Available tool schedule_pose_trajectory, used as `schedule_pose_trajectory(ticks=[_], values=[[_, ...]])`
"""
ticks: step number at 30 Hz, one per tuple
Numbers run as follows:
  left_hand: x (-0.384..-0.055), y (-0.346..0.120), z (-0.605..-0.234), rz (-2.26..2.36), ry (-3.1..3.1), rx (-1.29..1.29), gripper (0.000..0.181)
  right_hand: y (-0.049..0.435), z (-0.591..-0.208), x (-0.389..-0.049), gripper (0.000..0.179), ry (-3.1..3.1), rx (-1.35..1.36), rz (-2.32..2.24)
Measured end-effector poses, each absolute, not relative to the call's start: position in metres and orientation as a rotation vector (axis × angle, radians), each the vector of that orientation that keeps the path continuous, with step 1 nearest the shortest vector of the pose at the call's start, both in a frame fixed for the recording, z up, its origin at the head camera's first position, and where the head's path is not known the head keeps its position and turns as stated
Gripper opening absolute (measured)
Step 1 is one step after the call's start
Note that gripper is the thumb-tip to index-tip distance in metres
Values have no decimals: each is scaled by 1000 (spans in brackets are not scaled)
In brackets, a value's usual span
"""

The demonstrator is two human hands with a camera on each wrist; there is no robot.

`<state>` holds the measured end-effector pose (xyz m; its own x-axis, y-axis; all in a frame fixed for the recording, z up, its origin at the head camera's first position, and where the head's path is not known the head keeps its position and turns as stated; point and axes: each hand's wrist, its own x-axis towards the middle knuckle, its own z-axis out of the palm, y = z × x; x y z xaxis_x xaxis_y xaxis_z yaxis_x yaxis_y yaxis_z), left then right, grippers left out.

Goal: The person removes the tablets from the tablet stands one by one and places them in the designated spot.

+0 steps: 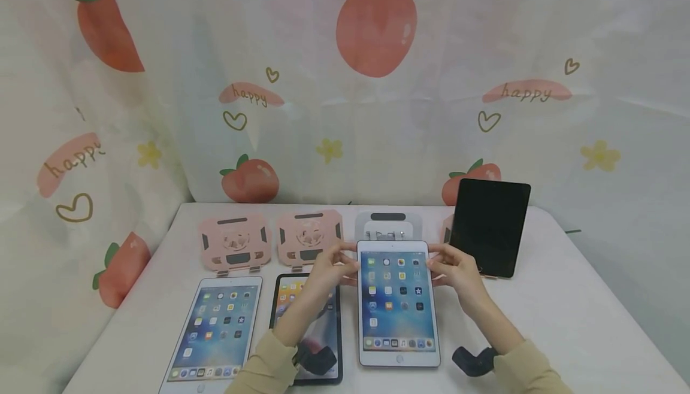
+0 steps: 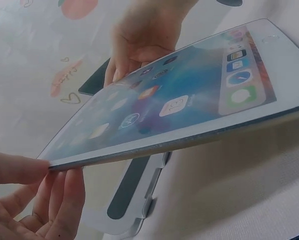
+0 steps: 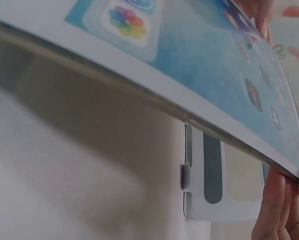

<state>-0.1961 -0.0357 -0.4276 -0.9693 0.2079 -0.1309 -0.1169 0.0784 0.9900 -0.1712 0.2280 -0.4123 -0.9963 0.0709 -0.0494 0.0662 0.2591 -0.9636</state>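
Observation:
A white tablet (image 1: 398, 304) with a lit home screen is held by its two far corners. My left hand (image 1: 336, 265) pinches the left corner, thumb on top and fingers (image 2: 54, 200) underneath. My right hand (image 1: 444, 268) grips the right corner, its fingers (image 3: 282, 205) under the edge. In the wrist views the tablet (image 2: 179, 110) (image 3: 199, 65) is tilted, its far end raised off the table above a white folding stand (image 1: 388, 226) (image 3: 214, 185). The home-button end points toward me.
Two pink stands (image 1: 235, 243) (image 1: 309, 238) stand in the back row. A dark-screened tablet (image 1: 489, 226) leans upright at the back right. Another white tablet (image 1: 215, 331) and a black-framed tablet (image 1: 302, 298) lie flat at the left. A fruit-print cloth hangs behind the table.

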Motion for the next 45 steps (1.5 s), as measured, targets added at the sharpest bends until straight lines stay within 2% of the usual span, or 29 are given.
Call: schedule_pose_trajectory(ticks=[15, 29, 45], values=[[-193, -33, -446, 2004, 2042, 102, 39, 230, -428, -163, 38, -2541, -243, 1926], [-183, -32, -453, 1956, 2020, 0, 39, 226, -439, -156, 36, -2587, -331, 1912], [-182, -32, -461, 1661, 2348, 95, 31, 220, -445, -157, 36, -2745, -336, 1736]])
